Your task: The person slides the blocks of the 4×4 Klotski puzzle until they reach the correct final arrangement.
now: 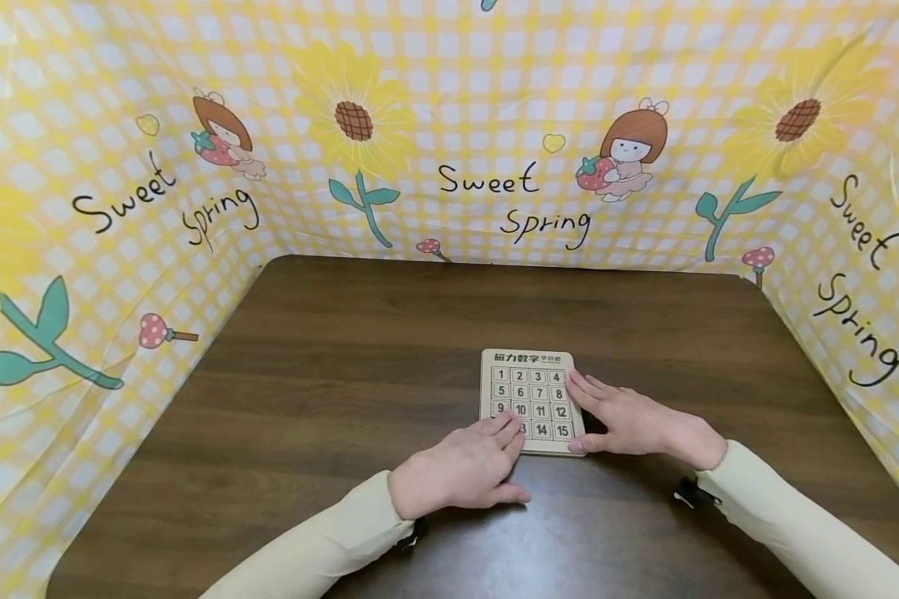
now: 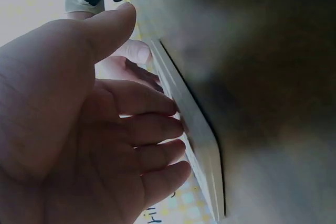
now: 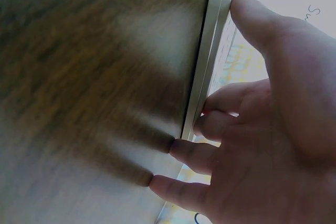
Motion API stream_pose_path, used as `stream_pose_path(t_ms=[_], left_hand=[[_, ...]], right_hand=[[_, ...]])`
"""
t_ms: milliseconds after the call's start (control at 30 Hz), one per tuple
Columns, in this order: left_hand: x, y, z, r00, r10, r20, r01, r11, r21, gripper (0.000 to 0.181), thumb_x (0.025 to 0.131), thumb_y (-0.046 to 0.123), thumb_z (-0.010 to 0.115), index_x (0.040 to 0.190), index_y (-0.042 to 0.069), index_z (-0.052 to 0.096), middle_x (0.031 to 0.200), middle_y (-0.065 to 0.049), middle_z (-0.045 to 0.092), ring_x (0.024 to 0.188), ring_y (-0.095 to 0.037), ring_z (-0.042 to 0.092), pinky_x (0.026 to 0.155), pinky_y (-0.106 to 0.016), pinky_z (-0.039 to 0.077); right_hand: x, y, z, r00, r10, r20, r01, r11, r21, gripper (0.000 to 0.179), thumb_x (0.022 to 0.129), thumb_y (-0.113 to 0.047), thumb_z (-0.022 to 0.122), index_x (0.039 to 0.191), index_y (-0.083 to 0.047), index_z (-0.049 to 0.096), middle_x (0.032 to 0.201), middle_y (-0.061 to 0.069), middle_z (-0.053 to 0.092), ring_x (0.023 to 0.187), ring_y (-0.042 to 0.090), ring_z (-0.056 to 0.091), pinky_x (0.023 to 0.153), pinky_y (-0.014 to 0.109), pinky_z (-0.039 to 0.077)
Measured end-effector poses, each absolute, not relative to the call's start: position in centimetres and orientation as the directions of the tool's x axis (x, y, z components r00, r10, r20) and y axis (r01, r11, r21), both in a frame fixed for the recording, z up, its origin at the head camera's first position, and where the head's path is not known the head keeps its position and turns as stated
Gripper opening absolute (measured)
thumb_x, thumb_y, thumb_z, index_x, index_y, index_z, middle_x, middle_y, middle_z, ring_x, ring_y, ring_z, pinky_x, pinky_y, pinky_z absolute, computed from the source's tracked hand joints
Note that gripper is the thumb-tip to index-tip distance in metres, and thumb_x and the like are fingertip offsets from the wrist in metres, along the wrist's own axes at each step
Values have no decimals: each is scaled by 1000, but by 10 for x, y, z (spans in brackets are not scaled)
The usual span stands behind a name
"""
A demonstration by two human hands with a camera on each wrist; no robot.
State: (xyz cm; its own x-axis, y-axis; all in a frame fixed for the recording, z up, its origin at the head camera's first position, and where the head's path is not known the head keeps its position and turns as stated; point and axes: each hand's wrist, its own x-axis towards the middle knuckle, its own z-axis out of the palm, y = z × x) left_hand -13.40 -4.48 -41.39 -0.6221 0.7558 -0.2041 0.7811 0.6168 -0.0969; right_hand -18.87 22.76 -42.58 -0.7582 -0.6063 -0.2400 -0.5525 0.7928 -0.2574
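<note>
A pale wooden number slide puzzle [image 1: 529, 359] lies flat on the brown table, its tiles reading 1 to 15 in rows below a printed heading. My left hand [image 1: 468, 467] rests its fingertips on the lower left tiles, covering the bottom-left corner. The thumb points away from the board over the table. My right hand [image 1: 633, 422] is at the right side, with fingertips at the upper right edge and thumb at the lower right corner. In the right wrist view two fingers touch the table beside the puzzle's edge [image 3: 205, 61]. Both hands have extended fingers.
The dark wood table [image 1: 307, 374] extends on every side of the puzzle. A yellow checked cloth [image 1: 479, 100] with sunflowers and "Sweet Spring" lettering hangs behind the table and along both sides. Dark wrist straps [image 1: 695, 492] show at the cream sleeves [image 1: 802, 512].
</note>
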Motion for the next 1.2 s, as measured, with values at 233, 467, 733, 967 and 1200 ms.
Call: stream_pose_path(t_ms=[233,467,733,967,1200], left_hand=[[-135,-45,-416,-634,745,-209,771,629,-98,79,97,64,40,149,4,41,159,-13,34,150,-25,28,120,-33,28],[-136,-50,-417,-624,760,-183,781,619,-90,78,98,62,41,148,3,42,158,-14,36,149,-26,30,120,-33,29],[-135,-59,-416,-627,759,-175,777,626,-72,77,98,61,44,146,1,44,156,-16,37,147,-27,33,120,-33,30],[-136,-67,-417,-644,740,-194,760,647,-54,78,97,61,45,148,2,42,157,-15,35,148,-27,31,119,-34,30],[-137,-68,-415,-645,738,-201,760,647,-61,78,97,61,45,147,1,43,157,-16,36,148,-27,32,120,-33,30]], right_hand=[[-188,228,-425,-762,-605,-231,-553,793,-256,96,90,-66,53,155,-2,24,163,17,20,148,40,24,108,65,34],[-188,228,-425,-760,-610,-224,-561,790,-249,95,90,-66,53,155,-2,24,162,18,21,148,40,25,108,64,34],[-189,229,-427,-764,-603,-230,-556,796,-241,97,89,-68,52,155,-4,24,163,16,19,148,40,24,107,65,34],[-189,229,-427,-764,-600,-239,-548,798,-251,97,89,-68,51,156,-4,22,164,15,17,149,39,23,107,67,33],[-188,229,-426,-763,-601,-238,-549,797,-252,97,89,-68,52,156,-4,22,164,15,16,149,39,23,107,68,32]])
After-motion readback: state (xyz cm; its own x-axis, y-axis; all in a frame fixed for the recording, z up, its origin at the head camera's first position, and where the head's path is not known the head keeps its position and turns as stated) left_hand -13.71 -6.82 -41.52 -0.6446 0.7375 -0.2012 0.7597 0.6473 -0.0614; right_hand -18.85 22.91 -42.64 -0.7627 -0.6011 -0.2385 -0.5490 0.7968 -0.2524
